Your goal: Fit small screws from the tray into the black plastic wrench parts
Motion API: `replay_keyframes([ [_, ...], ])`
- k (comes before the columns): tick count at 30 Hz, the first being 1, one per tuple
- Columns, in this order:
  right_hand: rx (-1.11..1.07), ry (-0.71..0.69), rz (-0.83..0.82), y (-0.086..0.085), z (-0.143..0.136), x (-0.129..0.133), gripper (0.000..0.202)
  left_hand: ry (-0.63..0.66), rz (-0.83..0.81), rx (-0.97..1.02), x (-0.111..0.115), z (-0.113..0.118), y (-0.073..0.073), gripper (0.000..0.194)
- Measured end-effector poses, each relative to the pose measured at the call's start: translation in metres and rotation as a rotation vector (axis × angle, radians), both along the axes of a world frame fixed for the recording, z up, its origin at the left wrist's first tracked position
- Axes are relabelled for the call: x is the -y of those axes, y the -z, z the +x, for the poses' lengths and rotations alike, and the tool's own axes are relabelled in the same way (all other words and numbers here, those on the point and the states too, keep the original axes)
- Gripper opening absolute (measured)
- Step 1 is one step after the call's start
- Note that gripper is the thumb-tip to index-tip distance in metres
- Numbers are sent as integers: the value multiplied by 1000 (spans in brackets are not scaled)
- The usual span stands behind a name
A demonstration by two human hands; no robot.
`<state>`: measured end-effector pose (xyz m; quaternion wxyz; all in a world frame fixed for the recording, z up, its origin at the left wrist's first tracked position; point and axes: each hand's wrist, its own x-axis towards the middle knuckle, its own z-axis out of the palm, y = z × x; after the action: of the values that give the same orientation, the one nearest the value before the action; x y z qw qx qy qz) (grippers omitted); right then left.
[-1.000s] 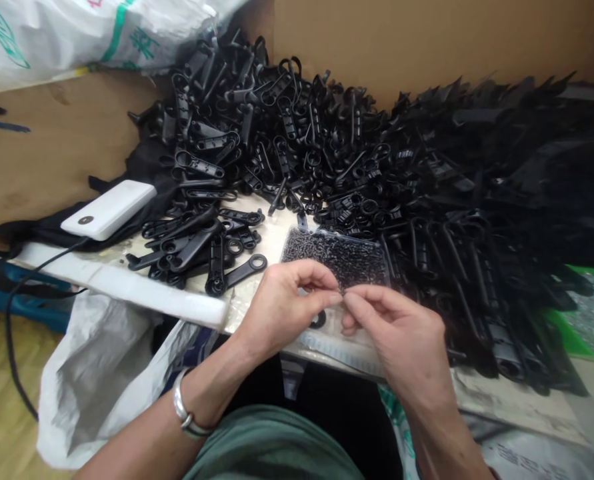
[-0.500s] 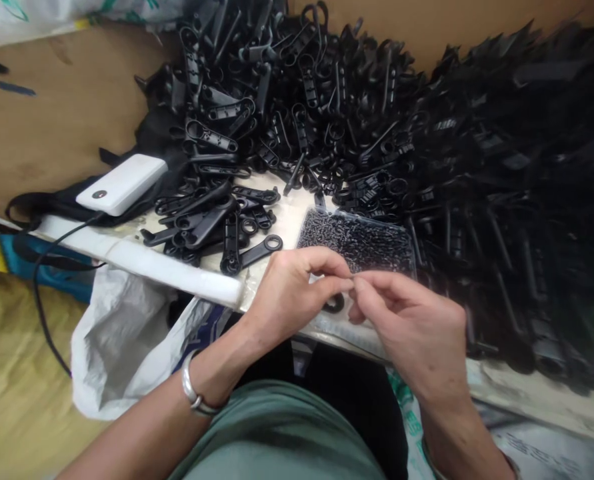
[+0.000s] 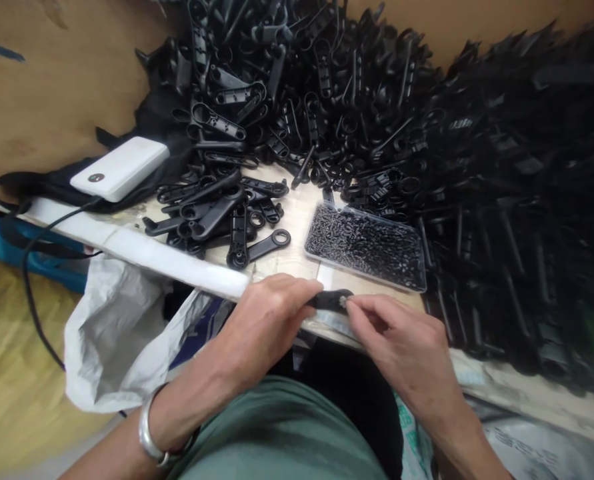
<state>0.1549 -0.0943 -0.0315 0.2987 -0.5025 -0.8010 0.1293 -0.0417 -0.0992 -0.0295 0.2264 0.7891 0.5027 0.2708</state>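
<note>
A black plastic handle-like part [image 3: 329, 300] lies near the table's front edge, with my left hand [image 3: 271, 320] closed around its left end. At its right end my right hand [image 3: 397, 340] is pinched, thumb and forefinger together on something small that I cannot make out. The fingertips touch or nearly touch the black part. Just behind both hands sits a clear shallow box [image 3: 367, 243] filled with many tiny dark pieces, possibly screws or pins.
Black plastic parts [image 3: 297, 100] are heaped at the back and right. A smaller pile [image 3: 217, 213] lies to the left. A white power bank [image 3: 121, 168] with a black cable stands at the left. A white bag [image 3: 111, 333] hangs below the white-padded edge [image 3: 141, 247].
My hands have moved apart and down from meeting fingertips above the table. My left hand now grips the black part, and my right pinch is at its right end.
</note>
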Motion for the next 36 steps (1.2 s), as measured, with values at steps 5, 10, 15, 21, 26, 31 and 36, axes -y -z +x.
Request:
replay_keyframes([
  [5,112,-72,78,-2,0,1,10,-3,19,42,1,2,2,16],
  [10,245,-118,107,-5,-3,4,16,-6,-15,64,2,2,5,17],
  [15,473,-84,86,-9,-14,10,22,-14,-5,78,4,1,8,18],
  [21,319,-77,-267,-22,-9,-1,18,76,-28,96,3,3,7,24],
  [26,276,-32,-466,-28,-5,-13,25,172,-123,-16,4,3,3,41],
  [31,318,-34,-386,-29,-10,-13,30,202,-140,-18,4,1,7,41],
  [36,346,-59,-422,-32,-12,-14,29,222,-125,-15,2,1,12,40],
])
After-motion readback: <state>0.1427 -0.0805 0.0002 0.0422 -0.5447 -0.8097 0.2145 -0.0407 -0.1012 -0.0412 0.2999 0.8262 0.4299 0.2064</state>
